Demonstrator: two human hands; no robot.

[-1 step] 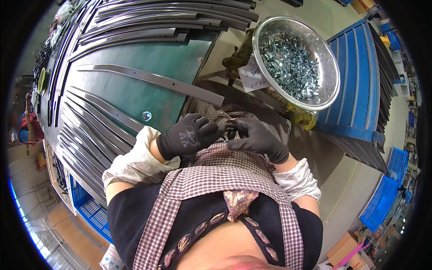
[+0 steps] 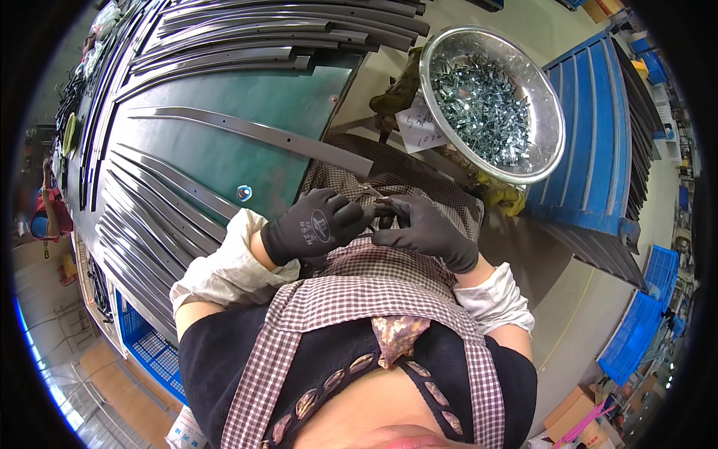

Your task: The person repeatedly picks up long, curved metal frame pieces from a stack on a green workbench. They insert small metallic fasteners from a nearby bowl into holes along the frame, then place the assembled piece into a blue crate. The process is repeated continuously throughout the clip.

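Both my hands wear black gloves and meet above my lap, over a brown checked apron (image 2: 366, 262). My left hand (image 2: 315, 224) is closed, its fingers curled in toward the other hand. From the right, my right hand (image 2: 428, 230) is bent in a pinch, its thumb and fingertips close to the left fingertips. A thin end of something small shows just above the fingertips; its kind cannot be made out. Beyond the left hand, a long dark metal strip (image 2: 258, 133) lies across the green tabletop (image 2: 269, 176), one end jutting past the edge.
A round metal basin (image 2: 550, 150) full of small shiny metal clips (image 2: 486, 105) stands far right, a handwritten paper (image 2: 419, 131) beside it. More dark strips (image 2: 149, 224) lie on the table. A blue metal rack (image 2: 587, 127) is at right, a blue crate (image 2: 142, 340) at lower left.
My right hand has shifted very slightly left, its thumb nearer the left fingertips. The left hand has hardly moved.
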